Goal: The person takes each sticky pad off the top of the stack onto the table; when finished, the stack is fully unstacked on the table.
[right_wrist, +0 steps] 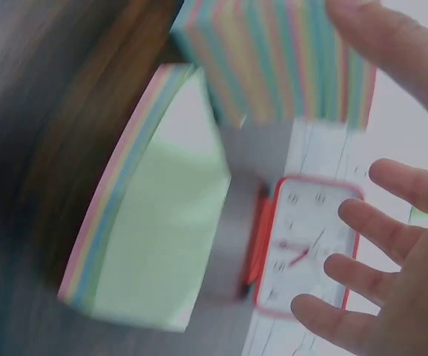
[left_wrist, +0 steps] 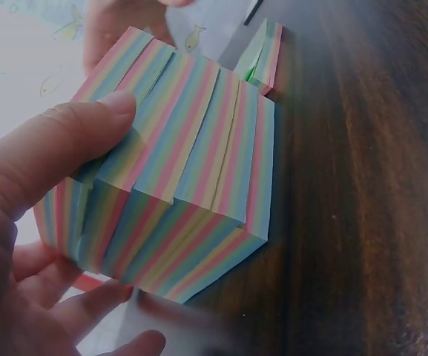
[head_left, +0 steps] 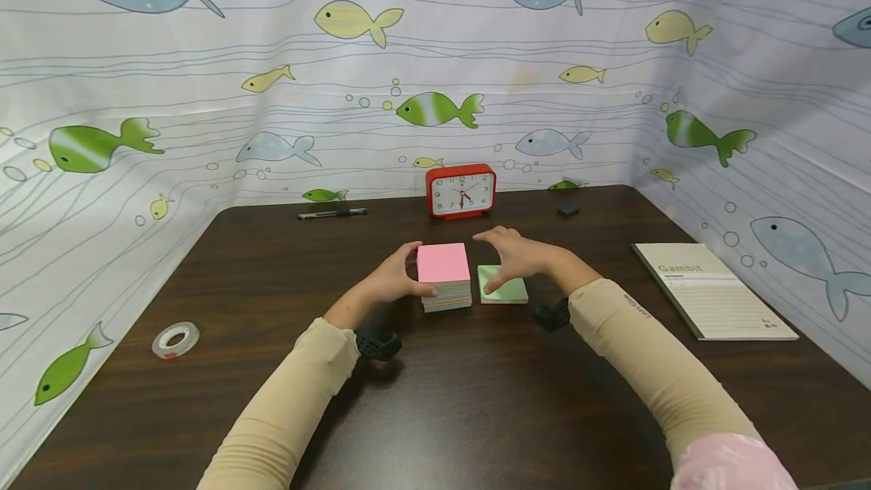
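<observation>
A tall stack of sticky notes point(head_left: 444, 263) stands on the table, pink on top, its sides striped in pastel colours. My left hand point(head_left: 389, 278) holds it from the left. In the left wrist view the thumb point(left_wrist: 87, 126) lies on one striped side, with the fingers around the far side. Just right of the stack lies a thin pad of sticky notes point(head_left: 509, 292) with a light green top. Over this pad hovers my right hand point(head_left: 524, 254), fingers spread and holding nothing. The right wrist view shows the thumb close to the stack; contact cannot be told.
Behind the stack stands a red alarm clock point(head_left: 462, 191). A pen point(head_left: 332, 213) lies back left, a small dark block point(head_left: 568, 209) back right. A tape roll point(head_left: 175, 340) is at left, a notebook point(head_left: 714, 291) at right. A fish-print curtain point(head_left: 381, 134) encloses the table.
</observation>
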Demonstrator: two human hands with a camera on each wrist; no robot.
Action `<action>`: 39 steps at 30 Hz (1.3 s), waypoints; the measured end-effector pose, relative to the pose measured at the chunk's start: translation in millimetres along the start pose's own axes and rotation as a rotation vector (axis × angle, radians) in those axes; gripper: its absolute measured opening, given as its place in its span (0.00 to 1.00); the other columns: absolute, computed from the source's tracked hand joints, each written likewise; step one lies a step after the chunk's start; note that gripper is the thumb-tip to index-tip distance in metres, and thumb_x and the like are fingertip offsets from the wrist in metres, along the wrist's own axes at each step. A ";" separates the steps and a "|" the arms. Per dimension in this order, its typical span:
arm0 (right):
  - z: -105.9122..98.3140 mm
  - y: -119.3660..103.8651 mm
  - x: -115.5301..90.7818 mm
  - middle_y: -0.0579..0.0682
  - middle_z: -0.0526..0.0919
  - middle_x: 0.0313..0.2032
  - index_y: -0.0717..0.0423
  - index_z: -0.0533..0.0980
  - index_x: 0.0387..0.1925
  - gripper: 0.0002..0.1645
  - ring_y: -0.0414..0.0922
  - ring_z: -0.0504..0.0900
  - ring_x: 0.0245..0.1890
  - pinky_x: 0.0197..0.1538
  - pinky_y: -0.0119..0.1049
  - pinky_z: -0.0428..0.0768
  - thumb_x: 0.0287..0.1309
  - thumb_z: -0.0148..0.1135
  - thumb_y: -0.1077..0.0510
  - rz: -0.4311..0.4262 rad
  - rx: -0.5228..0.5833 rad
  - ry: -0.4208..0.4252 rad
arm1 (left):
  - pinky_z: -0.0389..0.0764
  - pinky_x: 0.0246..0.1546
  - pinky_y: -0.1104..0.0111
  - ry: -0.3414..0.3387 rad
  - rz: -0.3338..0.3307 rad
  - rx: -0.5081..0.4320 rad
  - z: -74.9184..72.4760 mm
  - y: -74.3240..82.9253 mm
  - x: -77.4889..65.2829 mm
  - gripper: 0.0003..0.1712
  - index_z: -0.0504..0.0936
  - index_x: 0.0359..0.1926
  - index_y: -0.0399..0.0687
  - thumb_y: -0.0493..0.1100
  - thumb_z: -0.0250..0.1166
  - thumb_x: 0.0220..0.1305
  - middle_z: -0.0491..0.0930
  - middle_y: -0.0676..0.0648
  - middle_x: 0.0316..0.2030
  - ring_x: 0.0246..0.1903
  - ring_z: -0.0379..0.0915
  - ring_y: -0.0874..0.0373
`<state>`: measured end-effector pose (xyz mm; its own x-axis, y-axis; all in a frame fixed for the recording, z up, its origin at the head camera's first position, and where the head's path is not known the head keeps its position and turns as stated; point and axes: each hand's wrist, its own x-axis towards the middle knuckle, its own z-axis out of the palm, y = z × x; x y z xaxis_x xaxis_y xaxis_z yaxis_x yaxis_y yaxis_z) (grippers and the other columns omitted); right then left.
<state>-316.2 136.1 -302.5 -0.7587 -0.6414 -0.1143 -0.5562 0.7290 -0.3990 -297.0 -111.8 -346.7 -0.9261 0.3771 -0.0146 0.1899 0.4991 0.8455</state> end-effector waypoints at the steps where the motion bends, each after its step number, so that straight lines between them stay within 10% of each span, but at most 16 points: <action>1: -0.2 -4.6 2.3 0.59 0.53 0.59 0.57 0.50 0.64 0.56 0.57 0.49 0.59 0.52 0.55 0.59 0.37 0.70 0.46 -0.013 -0.004 -0.005 | 0.59 0.54 0.54 0.001 0.002 0.001 0.2 -0.7 0.0 0.53 0.49 0.63 0.39 0.42 0.72 0.40 0.54 0.40 0.60 0.58 0.53 0.46; 18: 7.4 -26.6 31.0 0.51 0.69 0.47 0.61 0.59 0.57 0.51 0.46 0.64 0.44 0.44 0.39 0.68 0.34 0.69 0.42 -0.006 -0.083 -0.049 | 0.63 0.52 0.57 -0.014 0.012 0.010 3.6 -4.2 -1.0 0.51 0.51 0.61 0.36 0.42 0.72 0.40 0.59 0.39 0.57 0.55 0.57 0.47; 39: -12.7 29.5 -20.0 0.53 0.69 0.42 0.63 0.61 0.53 0.46 0.47 0.68 0.39 0.42 0.41 0.69 0.32 0.71 0.50 0.014 -0.073 0.077 | 0.58 0.55 0.57 -0.012 -0.017 -0.026 1.8 -5.6 0.4 0.51 0.51 0.61 0.38 0.41 0.73 0.39 0.57 0.40 0.58 0.58 0.54 0.49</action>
<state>-321.7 173.5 -300.5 -0.7891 -0.6124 -0.0477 -0.5661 0.7552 -0.3306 -297.7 -113.0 -352.4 -0.9251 0.3782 -0.0349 0.1659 0.4849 0.8587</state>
